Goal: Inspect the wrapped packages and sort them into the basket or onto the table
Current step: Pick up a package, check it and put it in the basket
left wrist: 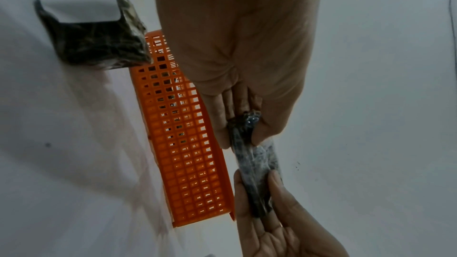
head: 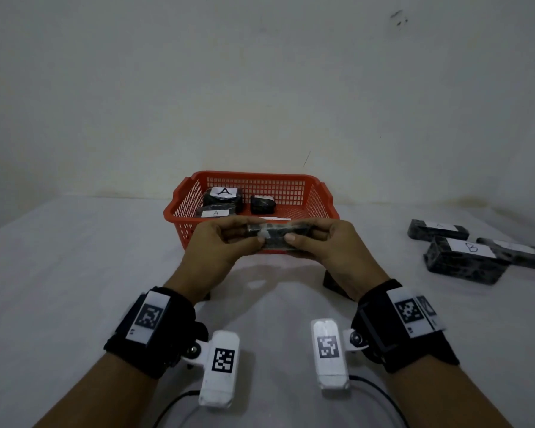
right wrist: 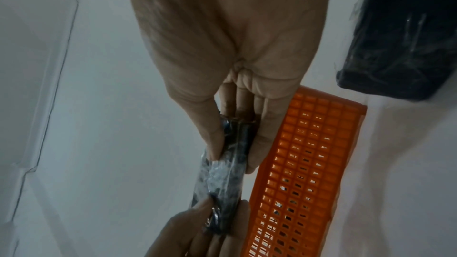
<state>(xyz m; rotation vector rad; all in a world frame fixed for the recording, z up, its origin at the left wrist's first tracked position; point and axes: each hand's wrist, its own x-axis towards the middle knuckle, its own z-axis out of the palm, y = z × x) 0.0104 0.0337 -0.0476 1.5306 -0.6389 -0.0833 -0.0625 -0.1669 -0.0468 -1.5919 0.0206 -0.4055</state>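
A dark, plastic-wrapped package (head: 275, 237) is held in the air just in front of the red basket (head: 318, 199). My left hand (head: 226, 242) pinches its left end and my right hand (head: 318, 239) pinches its right end, thumbs on the near face. The wrist views show the same package (left wrist: 254, 165) (right wrist: 222, 179) gripped at both ends beside the basket wall (left wrist: 188, 144) (right wrist: 309, 163). Inside the basket lie three wrapped packages, two with white "A" labels (head: 224, 193).
Three more wrapped packages lie on the white table at the right, one labelled "B" (head: 467, 257). Another dark package (head: 334, 284) (right wrist: 400, 42) sits on the table under my right hand, and one (left wrist: 99, 40) lies below my left hand. A wall stands behind the basket.
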